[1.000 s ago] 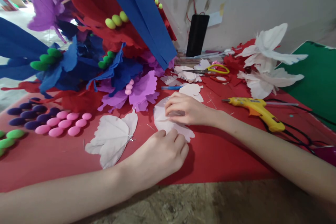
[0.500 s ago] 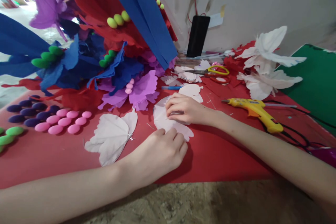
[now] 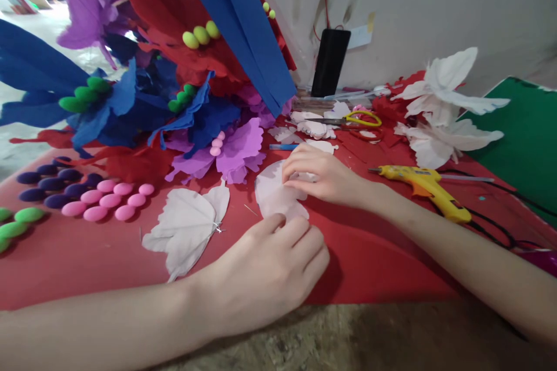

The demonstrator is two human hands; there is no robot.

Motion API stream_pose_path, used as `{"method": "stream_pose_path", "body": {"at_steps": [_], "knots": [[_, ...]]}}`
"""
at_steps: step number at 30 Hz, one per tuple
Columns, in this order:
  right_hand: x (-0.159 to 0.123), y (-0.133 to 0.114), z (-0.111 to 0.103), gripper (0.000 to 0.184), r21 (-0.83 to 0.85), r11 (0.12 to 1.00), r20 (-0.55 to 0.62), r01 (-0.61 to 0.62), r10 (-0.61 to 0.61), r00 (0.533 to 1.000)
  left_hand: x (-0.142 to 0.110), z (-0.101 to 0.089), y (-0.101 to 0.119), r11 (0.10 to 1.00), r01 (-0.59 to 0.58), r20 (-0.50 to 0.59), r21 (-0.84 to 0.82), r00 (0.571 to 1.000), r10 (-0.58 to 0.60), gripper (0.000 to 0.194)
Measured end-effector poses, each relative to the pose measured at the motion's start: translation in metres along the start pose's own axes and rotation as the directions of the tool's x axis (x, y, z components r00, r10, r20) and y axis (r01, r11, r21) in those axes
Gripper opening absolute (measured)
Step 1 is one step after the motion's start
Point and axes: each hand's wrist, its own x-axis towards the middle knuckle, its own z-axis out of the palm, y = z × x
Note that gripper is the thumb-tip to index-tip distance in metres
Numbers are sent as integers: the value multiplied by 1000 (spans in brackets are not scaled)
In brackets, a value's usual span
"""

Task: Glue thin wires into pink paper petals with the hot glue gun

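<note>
A pale pink paper petal (image 3: 274, 194) lies on the red sheet (image 3: 369, 255) in the middle. My right hand (image 3: 324, 177) rests on the petal's far right part, fingers curled and pinching its edge. Nearer to me, my left hand (image 3: 272, 264) presses its fingertips on the petal's near edge, fingers bent together. A finished stapled pale petal (image 3: 187, 229) lies just left of my left hand.
Big blue, red and purple paper flowers (image 3: 174, 81) crowd the left. Pink (image 3: 108, 203), purple and green foam ovals lie at far left. A yellow glue gun (image 3: 429, 188) with cable lies right, scissors (image 3: 357, 120) and a black phone (image 3: 329, 62) behind, white paper flowers (image 3: 444, 110) and a green sheet (image 3: 522, 139) at right.
My left hand has slid nearer and to the right along the petal's edge. My right hand has shifted slightly up and right, folding the petal's right part.
</note>
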Motion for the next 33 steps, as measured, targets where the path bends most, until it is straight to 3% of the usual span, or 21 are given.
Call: {"method": "stream_pose_path", "body": {"at_steps": [2,4,7,9,10,13,15,17,20,23,28,33], "knots": [[-1,-12,-16,16,26,998,-37,-50,51,998,0,-9,-7,989,62,-117,-133,990,-78,29],[-4,-26,-31,12,81,989,-46,-121,125,991,0,-17,-17,958,120,-256,-259,948,-189,27],[-9,-45,-48,10,181,954,7,-238,240,971,2,-20,-33,803,285,-246,-524,852,-462,24],[-14,-54,-53,11,234,929,14,-288,293,956,7,-17,-40,577,378,-71,-724,791,-608,30],[-16,-58,-54,11,262,914,3,-310,320,947,10,-15,-42,497,406,47,-767,808,-588,37],[-22,-62,-51,12,361,848,-24,-387,423,906,17,-6,-41,421,450,240,-788,853,-464,65],[-25,-62,-48,13,413,795,-40,-444,503,864,19,0,-37,283,510,383,-812,832,-402,72],[-28,-61,-45,13,437,743,-44,-507,581,813,18,4,-34,83,547,473,-833,781,-408,59],[-31,-58,-44,13,430,678,-50,-596,677,735,15,9,-32,-200,499,528,-843,698,-484,28],[-33,-54,-43,16,423,639,-60,-642,727,684,16,11,-33,-381,411,559,-828,656,-508,19],[-34,-52,-41,18,452,612,-67,-649,749,660,18,12,-36,-435,363,562,-824,624,-543,16],[-32,-56,-41,24,550,514,69,-658,758,649,16,11,-35,-429,337,536,-838,658,-530,18]]}}
